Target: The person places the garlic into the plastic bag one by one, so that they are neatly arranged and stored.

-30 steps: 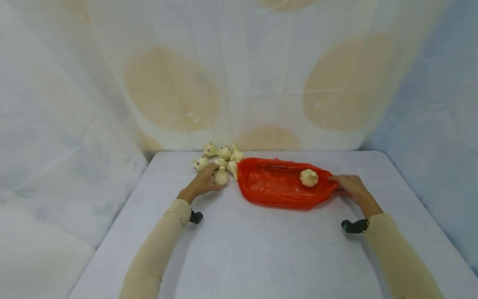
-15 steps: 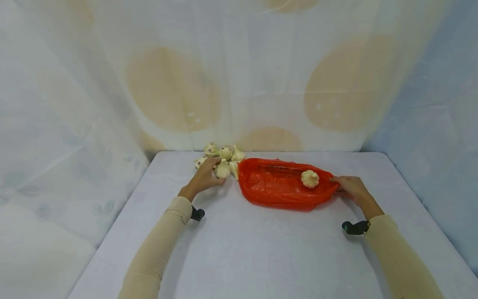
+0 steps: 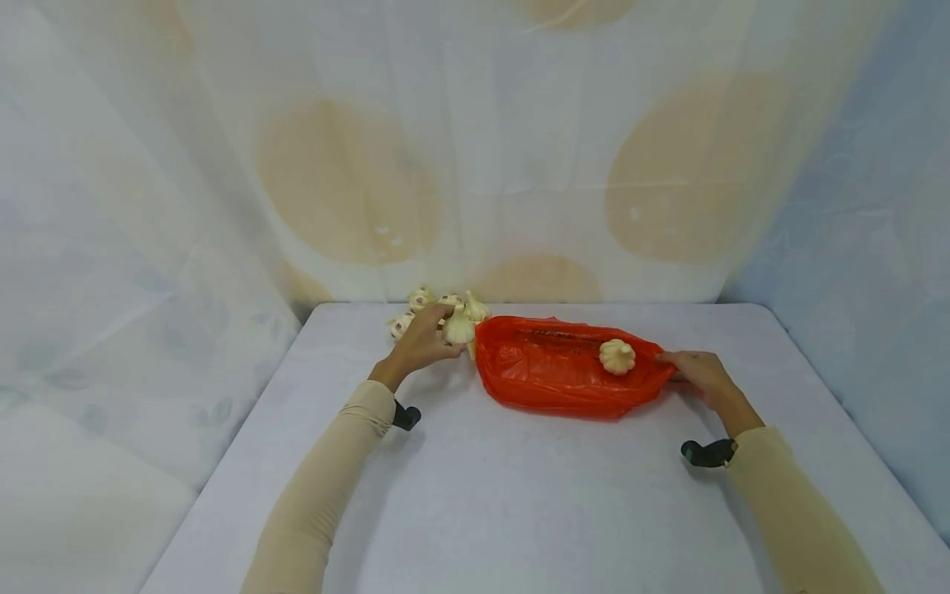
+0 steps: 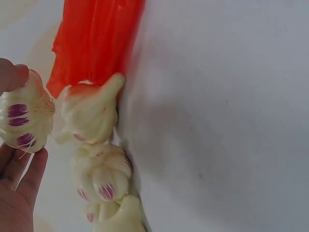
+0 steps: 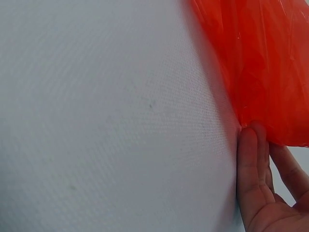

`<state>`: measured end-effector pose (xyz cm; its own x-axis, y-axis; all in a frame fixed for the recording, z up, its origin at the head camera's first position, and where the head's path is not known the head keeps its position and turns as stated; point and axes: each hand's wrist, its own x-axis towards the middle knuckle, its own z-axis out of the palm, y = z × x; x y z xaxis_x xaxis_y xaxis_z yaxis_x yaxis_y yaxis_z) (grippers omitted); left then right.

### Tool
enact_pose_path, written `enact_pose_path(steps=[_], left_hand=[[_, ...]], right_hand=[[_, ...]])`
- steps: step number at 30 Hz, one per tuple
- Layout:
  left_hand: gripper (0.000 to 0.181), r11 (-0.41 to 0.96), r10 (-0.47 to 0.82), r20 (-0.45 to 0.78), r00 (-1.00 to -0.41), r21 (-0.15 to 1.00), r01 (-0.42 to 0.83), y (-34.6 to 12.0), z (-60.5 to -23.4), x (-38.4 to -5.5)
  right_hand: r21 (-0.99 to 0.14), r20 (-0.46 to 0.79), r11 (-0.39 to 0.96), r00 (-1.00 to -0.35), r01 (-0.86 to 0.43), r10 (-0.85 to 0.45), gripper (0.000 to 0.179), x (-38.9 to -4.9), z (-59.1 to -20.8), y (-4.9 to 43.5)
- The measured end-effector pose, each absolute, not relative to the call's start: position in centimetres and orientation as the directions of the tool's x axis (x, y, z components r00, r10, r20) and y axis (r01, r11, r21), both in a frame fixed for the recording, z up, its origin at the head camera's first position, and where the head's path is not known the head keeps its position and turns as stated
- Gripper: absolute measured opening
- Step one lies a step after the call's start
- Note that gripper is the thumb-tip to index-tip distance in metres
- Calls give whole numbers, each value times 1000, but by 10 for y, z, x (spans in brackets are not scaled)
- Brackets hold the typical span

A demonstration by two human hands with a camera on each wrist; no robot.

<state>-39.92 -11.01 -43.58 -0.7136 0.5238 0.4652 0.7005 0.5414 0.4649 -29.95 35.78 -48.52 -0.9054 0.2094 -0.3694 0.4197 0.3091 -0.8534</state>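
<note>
Between thumb and fingers, my left hand (image 3: 423,340) holds a garlic bulb (image 3: 458,327) just left of the red plastic bag (image 3: 534,375). In the left wrist view that held bulb (image 4: 26,116) shows purple streaks and root hairs, and it is raised off the table. Several more garlic bulbs (image 4: 101,174) lie close by, partly hidden behind the hand in the head view. The bag lies flattened on its side, and one garlic bulb (image 3: 617,356) sits on it near its right end. My right hand (image 3: 701,375) pinches the bag's right edge, fingertips (image 5: 248,137) against the plastic.
A white-covered table (image 3: 519,503) extends toward me. Its back edge meets a hanging patterned curtain (image 3: 519,165), with more sheeting on both sides. Dark wrist-worn devices (image 3: 708,452) sit at both wrists.
My left hand has lifted the garlic bulb from the cluster and carried it slightly right, toward the bag. The right hand keeps its grip on the bag's edge without visible movement.
</note>
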Motion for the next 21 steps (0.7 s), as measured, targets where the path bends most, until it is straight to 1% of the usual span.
enact_pose_path(steps=[3, 7, 12, 21], left_hand=[[64, 493, 535, 490, -688, 481, 725, -105, -434, -400], [64, 454, 539, 494, -682, 512, 729, -97, -429, -399], [62, 459, 548, 472, -690, 521, 720, -85, -421, -397], [61, 454, 593, 434, -678, 515, 727, -53, -413, -395]], right_hand=[[-852, -376, 301, -901, 428, 216, 71, -300, -486, 357], [-850, -393, 286, -895, 441, 213, 71, -302, -486, 354], [-849, -395, 288, -895, 442, 208, 72, -303, -486, 353], [-846, -392, 285, -888, 450, 239, 72, -299, -485, 356]])
